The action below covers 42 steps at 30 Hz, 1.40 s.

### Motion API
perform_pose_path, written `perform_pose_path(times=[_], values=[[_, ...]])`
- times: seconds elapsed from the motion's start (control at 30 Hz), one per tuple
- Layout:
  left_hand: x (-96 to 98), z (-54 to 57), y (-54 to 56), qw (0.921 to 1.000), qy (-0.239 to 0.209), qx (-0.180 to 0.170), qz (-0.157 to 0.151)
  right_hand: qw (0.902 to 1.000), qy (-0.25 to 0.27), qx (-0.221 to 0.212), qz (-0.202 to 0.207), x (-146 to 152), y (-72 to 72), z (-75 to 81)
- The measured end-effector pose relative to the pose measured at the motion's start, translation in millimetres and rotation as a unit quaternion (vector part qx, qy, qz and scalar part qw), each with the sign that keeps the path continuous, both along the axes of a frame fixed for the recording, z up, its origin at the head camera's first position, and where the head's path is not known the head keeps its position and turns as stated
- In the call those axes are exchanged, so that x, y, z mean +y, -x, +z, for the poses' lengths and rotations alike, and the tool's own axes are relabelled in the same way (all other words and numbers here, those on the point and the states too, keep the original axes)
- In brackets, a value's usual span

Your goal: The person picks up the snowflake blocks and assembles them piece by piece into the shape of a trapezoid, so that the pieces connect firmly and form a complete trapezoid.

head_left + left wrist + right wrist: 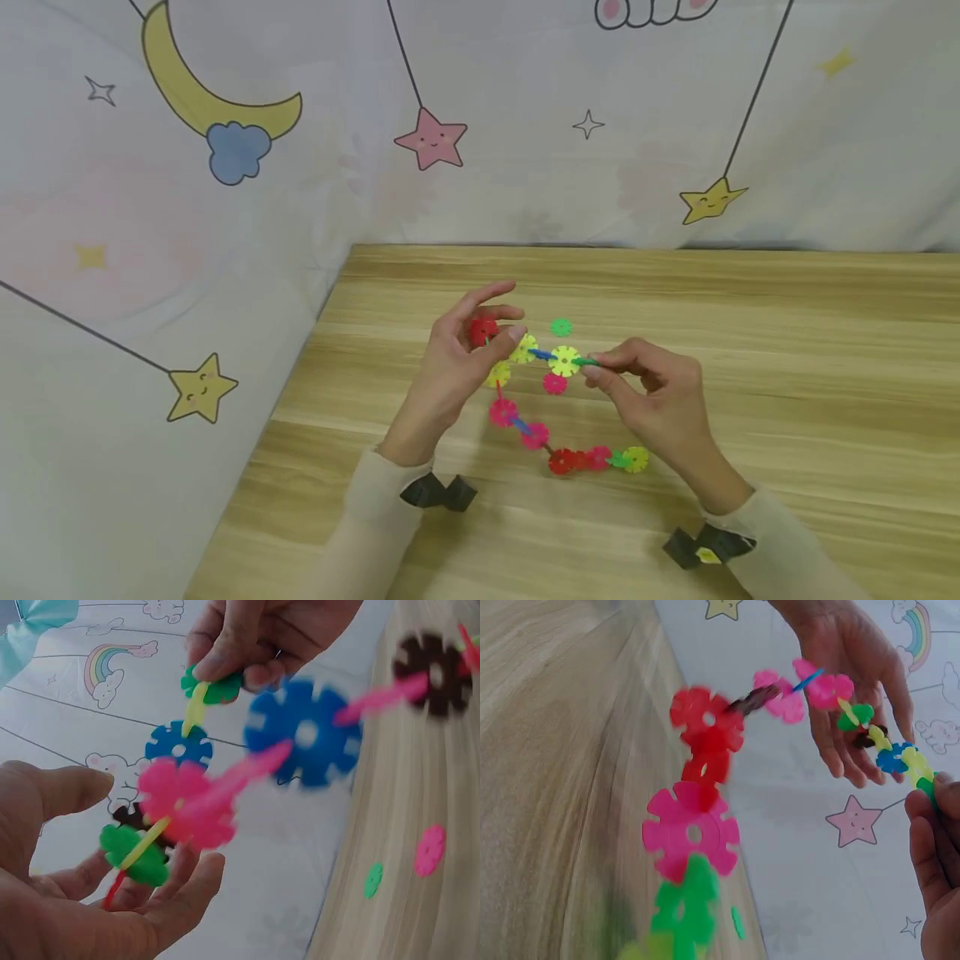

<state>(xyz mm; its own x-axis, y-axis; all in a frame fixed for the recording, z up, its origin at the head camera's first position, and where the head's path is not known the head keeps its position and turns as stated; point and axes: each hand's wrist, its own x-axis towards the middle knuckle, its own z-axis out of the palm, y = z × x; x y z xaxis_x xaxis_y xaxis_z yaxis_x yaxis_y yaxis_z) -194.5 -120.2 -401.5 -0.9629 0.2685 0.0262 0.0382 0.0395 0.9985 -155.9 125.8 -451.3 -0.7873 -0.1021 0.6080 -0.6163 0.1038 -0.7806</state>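
A chain of slotted plastic snowflake discs in pink, red, yellow, blue, green and brown hangs in a curve between and below the hands; one pink disc point(503, 412) is on its lower run. At its upper end my right hand point(663, 396) pinches a green disc point(214, 688) between thumb and fingers. My left hand point(450, 367) stands with fingers spread and loosely bent around the middle of the chain. In the left wrist view another green disc point(135, 855) lies against those fingers. A yellow disc point(636, 459) ends the lower run.
On the wooden table point(810, 375) lie a loose green disc point(561, 327) and a loose pink disc point(555, 383), beyond the hanging chain. A printed cloth point(525, 192) with stars and a moon stands along the table's back and left edges.
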Motion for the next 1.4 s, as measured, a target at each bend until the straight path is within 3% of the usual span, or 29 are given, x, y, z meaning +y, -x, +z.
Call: perform_pose_path(times=[0.13, 0.23, 0.37, 0.43, 0.57, 0.73, 0.9, 1.07, 1.27, 1.4], values=[[-14.3, 6.5, 3.1, 0.9987, 0.022, 0.040, -0.022, 0.9990, 0.008, -0.025, 0.036, 4, -0.5, 2.4], [-21.7, 10.7, 4.1, 0.9956, 0.032, 0.044, -0.076, 0.9963, 0.027, -0.033, 0.074, 7, -0.4, 3.8], [-21.3, 10.3, 4.0, 0.9822, 0.034, 0.001, -0.185, 0.9915, 0.049, -0.039, 0.114, 9, -0.6, 4.2], [-17.9, 8.1, 3.6, 0.9743, 0.032, -0.030, -0.221, 0.9895, 0.055, -0.039, 0.127, 9, -1.1, 3.8], [-9.8, 1.6, 2.8, 0.9648, 0.028, -0.075, -0.251, 0.9839, 0.070, -0.031, 0.162, 5, -1.9, 3.2], [-2.9, -6.7, 2.6, 0.9534, 0.021, -0.085, -0.289, 0.9779, 0.090, -0.018, 0.188, -2, -2.3, 2.8], [0.5, -9.3, 3.4, 0.9518, 0.026, -0.092, -0.292, 0.9819, 0.094, 0.002, 0.164, -6, -2.2, 1.0], [2.1, -8.8, 2.9, 0.9503, 0.021, -0.129, -0.283, 0.9888, 0.072, 0.019, 0.129, -7, -1.1, -1.7], [-0.4, -8.4, 2.7, 0.9529, 0.013, -0.141, -0.268, 0.9948, 0.065, -0.023, 0.075, 0, 2.4, -3.9], [-4.2, -7.3, 3.2, 0.9542, 0.020, -0.135, -0.266, 0.9950, 0.034, -0.092, 0.012, 10, 15.8, -10.2]])
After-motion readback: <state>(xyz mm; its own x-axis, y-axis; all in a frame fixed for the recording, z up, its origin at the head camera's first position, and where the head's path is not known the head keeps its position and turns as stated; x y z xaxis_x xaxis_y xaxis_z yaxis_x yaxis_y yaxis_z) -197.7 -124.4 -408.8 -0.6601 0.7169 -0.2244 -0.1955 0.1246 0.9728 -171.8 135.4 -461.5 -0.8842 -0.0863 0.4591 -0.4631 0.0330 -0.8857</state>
